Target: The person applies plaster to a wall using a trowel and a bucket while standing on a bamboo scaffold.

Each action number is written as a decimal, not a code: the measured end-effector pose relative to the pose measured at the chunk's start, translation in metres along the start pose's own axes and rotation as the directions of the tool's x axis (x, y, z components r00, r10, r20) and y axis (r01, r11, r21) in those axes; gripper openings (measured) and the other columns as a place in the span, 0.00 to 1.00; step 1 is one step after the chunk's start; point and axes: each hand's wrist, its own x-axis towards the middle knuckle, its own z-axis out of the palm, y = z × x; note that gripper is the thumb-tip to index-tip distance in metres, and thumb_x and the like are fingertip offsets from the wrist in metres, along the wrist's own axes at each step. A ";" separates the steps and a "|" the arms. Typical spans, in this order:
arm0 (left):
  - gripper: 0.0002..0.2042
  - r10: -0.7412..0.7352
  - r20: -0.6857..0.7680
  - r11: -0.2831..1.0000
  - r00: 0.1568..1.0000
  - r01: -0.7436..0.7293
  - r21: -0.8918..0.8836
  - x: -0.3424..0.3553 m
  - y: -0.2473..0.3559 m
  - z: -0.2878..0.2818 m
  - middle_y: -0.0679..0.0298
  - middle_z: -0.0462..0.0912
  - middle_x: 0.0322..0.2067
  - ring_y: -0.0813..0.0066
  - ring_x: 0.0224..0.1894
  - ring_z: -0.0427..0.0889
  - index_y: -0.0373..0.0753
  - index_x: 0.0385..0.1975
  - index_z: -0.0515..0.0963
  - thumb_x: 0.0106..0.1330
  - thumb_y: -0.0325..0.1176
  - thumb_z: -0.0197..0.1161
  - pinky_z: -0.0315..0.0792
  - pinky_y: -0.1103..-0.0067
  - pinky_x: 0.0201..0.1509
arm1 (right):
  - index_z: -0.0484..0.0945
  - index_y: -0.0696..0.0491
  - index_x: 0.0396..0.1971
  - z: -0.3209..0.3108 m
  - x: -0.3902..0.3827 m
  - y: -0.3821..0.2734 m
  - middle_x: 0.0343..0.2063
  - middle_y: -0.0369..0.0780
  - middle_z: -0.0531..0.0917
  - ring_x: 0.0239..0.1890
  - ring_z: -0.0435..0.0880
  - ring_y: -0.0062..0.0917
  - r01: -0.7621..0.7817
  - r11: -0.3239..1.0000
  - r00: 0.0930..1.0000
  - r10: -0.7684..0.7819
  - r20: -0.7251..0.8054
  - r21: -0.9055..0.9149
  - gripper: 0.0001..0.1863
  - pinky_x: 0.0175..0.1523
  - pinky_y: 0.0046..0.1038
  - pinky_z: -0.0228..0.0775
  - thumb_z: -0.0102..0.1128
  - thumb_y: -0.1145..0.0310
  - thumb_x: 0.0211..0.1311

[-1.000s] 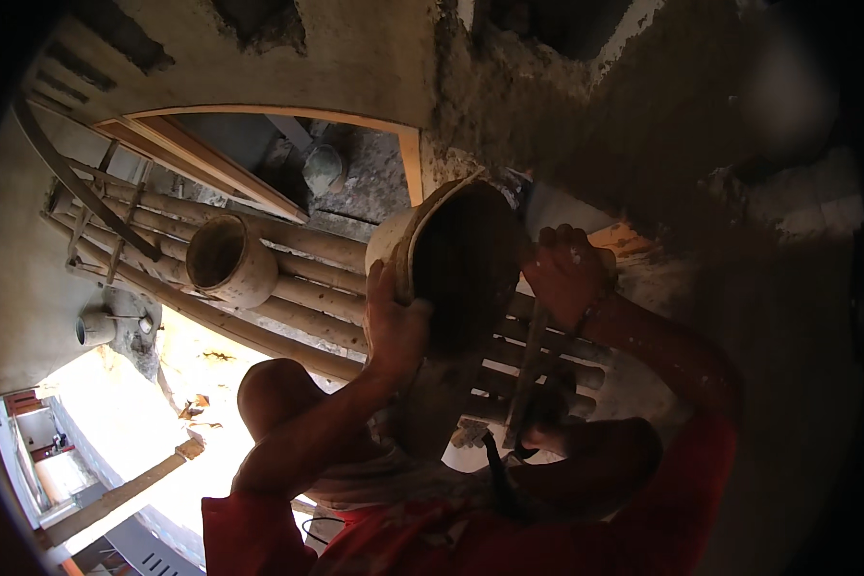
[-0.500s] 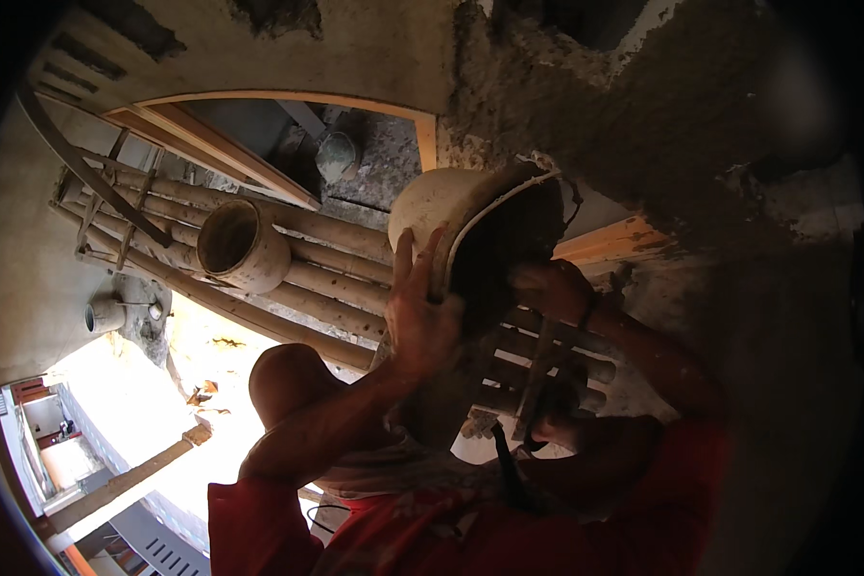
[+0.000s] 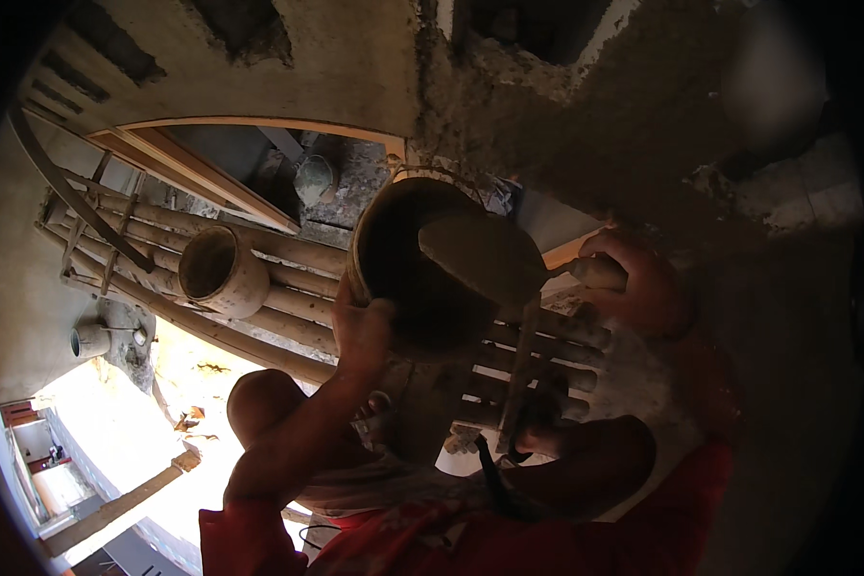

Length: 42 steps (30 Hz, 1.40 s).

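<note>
A large mortar bucket (image 3: 382,230) is in front of me, its dark mouth turned toward me. My left hand (image 3: 363,331) grips its near-left rim, fingers outside and thumb at the edge. Wrapped round the handle of a trowel (image 3: 480,252) is my right hand (image 3: 634,283), at the bucket's right side. The trowel's broad, mortar-coated blade reaches over the bucket's opening and hides part of the inside. How much mortar lies in the bucket is too dark to tell.
A smaller bucket (image 3: 223,273) stands on the bamboo-pole platform (image 3: 298,302) to the left. Lower down are another bucket (image 3: 90,340) and a pail (image 3: 315,180) beyond the wooden frame (image 3: 259,200). A rough plastered wall (image 3: 586,144) rises ahead. Bright ground shows below left.
The bucket has tipped from its side view so its mouth faces me more, and sits further left in view. My right hand has drawn back from the mouth to the right, bringing the trowel into sight.
</note>
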 end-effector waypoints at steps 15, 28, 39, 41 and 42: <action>0.32 0.050 0.088 0.998 0.995 -0.052 0.022 -0.010 0.013 0.009 0.57 0.80 0.45 0.69 0.43 0.81 0.30 0.61 0.66 0.49 0.19 0.52 0.76 0.77 0.47 | 0.75 0.55 0.52 -0.091 -0.037 0.051 0.39 0.41 0.82 0.38 0.81 0.21 -0.269 0.954 0.946 0.236 -0.224 -0.132 0.23 0.45 0.25 0.73 0.65 0.67 0.55; 0.30 0.205 0.002 0.967 0.979 -0.203 0.156 -0.017 0.018 0.017 0.48 0.74 0.54 0.58 0.57 0.75 0.29 0.57 0.70 0.47 0.23 0.56 0.66 0.71 0.63 | 0.64 0.56 0.58 0.101 0.005 0.004 0.32 0.42 0.78 0.29 0.82 0.26 -0.689 0.377 0.724 0.327 0.607 0.619 0.28 0.36 0.31 0.79 0.59 0.73 0.57; 0.33 0.339 0.068 0.918 0.938 -0.346 0.195 -0.005 0.012 0.015 0.44 0.64 0.64 0.55 0.67 0.64 0.27 0.61 0.65 0.49 0.25 0.56 0.59 0.71 0.69 | 0.62 0.55 0.59 0.177 0.067 -0.036 0.33 0.46 0.78 0.26 0.83 0.32 -0.389 0.538 0.905 0.374 0.202 0.747 0.32 0.27 0.35 0.78 0.63 0.73 0.53; 0.33 0.302 0.065 0.941 0.951 -0.308 0.139 -0.001 0.011 0.013 0.46 0.68 0.61 0.58 0.64 0.68 0.27 0.60 0.66 0.48 0.24 0.55 0.62 0.72 0.67 | 0.61 0.55 0.59 0.176 0.069 -0.031 0.36 0.50 0.79 0.30 0.84 0.37 -0.231 0.830 0.972 0.217 0.089 0.508 0.33 0.32 0.39 0.78 0.63 0.74 0.51; 0.32 0.288 0.060 0.949 0.956 -0.293 0.112 0.000 0.013 0.011 0.47 0.71 0.59 0.60 0.62 0.70 0.27 0.60 0.66 0.48 0.24 0.55 0.63 0.72 0.65 | 0.61 0.55 0.60 0.176 0.070 -0.029 0.38 0.51 0.80 0.32 0.84 0.39 -0.132 0.920 0.991 0.118 0.062 0.370 0.34 0.35 0.40 0.78 0.63 0.74 0.51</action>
